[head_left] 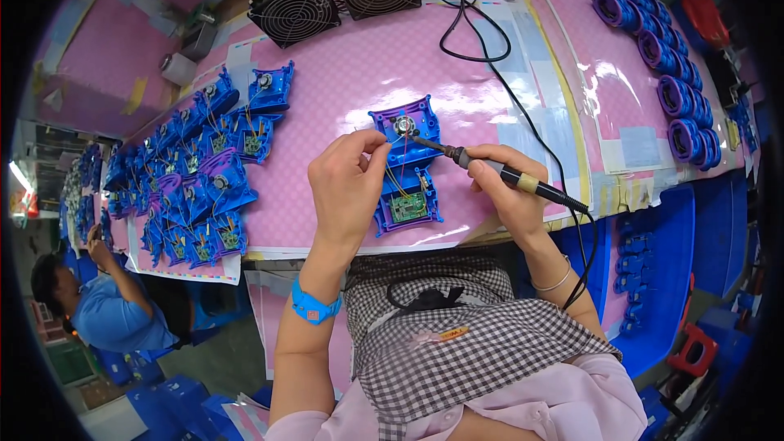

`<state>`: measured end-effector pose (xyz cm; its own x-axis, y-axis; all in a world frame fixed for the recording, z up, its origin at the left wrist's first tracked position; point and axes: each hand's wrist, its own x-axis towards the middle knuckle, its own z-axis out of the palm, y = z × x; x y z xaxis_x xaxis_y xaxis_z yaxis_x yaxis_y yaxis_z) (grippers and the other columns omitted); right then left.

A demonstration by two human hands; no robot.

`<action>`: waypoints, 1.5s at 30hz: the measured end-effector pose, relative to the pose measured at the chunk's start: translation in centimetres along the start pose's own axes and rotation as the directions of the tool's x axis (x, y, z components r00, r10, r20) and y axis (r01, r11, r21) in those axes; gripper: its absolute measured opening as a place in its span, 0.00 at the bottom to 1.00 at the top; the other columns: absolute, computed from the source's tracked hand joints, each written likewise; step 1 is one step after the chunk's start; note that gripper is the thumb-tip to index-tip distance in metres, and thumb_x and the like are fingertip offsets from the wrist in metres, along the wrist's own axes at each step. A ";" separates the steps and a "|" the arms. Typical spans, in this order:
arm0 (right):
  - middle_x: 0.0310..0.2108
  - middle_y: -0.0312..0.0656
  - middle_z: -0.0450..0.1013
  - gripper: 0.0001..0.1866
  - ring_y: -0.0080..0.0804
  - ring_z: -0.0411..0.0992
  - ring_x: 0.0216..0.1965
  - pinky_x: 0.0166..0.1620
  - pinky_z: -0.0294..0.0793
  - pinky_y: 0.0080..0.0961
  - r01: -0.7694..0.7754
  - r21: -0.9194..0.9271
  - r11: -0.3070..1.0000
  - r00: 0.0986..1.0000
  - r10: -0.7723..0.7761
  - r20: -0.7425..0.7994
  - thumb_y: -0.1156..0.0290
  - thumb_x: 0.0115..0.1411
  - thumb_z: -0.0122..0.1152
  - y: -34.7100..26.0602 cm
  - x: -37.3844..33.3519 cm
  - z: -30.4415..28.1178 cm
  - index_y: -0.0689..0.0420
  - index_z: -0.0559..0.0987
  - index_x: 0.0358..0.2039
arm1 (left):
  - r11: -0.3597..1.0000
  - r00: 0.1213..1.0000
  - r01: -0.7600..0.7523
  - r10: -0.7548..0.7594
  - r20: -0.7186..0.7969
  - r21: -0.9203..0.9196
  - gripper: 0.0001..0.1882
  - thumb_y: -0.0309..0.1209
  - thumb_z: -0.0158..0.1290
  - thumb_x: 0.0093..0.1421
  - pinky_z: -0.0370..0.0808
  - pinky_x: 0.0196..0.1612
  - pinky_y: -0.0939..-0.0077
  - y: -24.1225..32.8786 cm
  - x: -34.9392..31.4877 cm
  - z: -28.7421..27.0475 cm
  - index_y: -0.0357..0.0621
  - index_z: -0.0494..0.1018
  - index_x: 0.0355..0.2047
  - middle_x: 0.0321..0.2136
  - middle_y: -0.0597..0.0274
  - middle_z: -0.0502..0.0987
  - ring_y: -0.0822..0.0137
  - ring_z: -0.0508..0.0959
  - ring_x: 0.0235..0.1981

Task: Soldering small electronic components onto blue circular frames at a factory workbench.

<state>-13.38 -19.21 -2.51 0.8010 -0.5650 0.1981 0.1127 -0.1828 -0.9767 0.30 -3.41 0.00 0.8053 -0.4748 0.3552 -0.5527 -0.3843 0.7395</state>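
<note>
My right hand (512,188) grips a soldering iron (510,175) like a pen, its tip touching or very near a round metal speaker (405,126). The speaker sits in a blue plastic housing half (416,151) on the table in front of me. Just left of it my left hand (347,184) pinches what looks like a thin wire by the speaker's edge. Nearer me lies the other blue half, holding a green circuit board (408,207). Thin coloured wires run between board and speaker.
Several similar blue housings (192,184) crowd the table's left side. Two black fans (294,12) stand at the back. The iron's black cord (531,118) loops down the right. Blue-purple rings (686,98) line the far right. A blue bin (653,278) stands beside me; a co-worker (122,302) sits left.
</note>
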 end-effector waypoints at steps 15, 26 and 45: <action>0.28 0.38 0.76 0.10 0.16 0.71 0.25 0.28 0.68 0.13 0.118 -0.092 0.989 0.992 -0.113 0.054 0.79 0.55 0.61 -0.2 0.3 -0.2 0.64 0.80 0.38 | 1.000 1.000 -0.020 0.020 0.000 0.004 0.05 0.21 0.61 0.50 0.67 0.21 0.83 0.2 0.1 0.2 0.36 0.78 0.29 0.22 0.63 0.78 0.79 0.72 0.17; 0.29 0.41 0.77 0.13 0.20 0.74 0.26 0.29 0.72 0.14 -0.018 -0.020 1.000 0.999 0.019 0.033 0.78 0.54 0.63 -0.6 0.2 -0.1 0.65 0.79 0.41 | 1.000 0.999 0.016 -0.017 0.047 0.024 0.04 0.22 0.58 0.52 0.72 0.25 0.73 0.4 0.2 0.1 0.38 0.76 0.29 0.24 0.57 0.78 0.65 0.77 0.21; 0.26 0.39 0.77 0.09 0.18 0.71 0.24 0.27 0.71 0.13 0.077 -0.098 0.992 0.997 -0.077 0.008 0.76 0.55 0.62 -1.2 2.0 -1.9 0.64 0.82 0.36 | 0.982 0.986 -0.149 0.139 0.096 0.112 0.10 0.19 0.57 0.50 0.70 0.25 0.73 1.6 -0.1 1.5 0.37 0.77 0.34 0.24 0.57 0.75 0.66 0.75 0.20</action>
<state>-13.05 -21.67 -0.74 0.7946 -0.5429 0.2718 0.1158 -0.3040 -0.9456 -0.98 -5.15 0.36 0.6966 -0.5969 0.3980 -0.6872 -0.3957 0.6092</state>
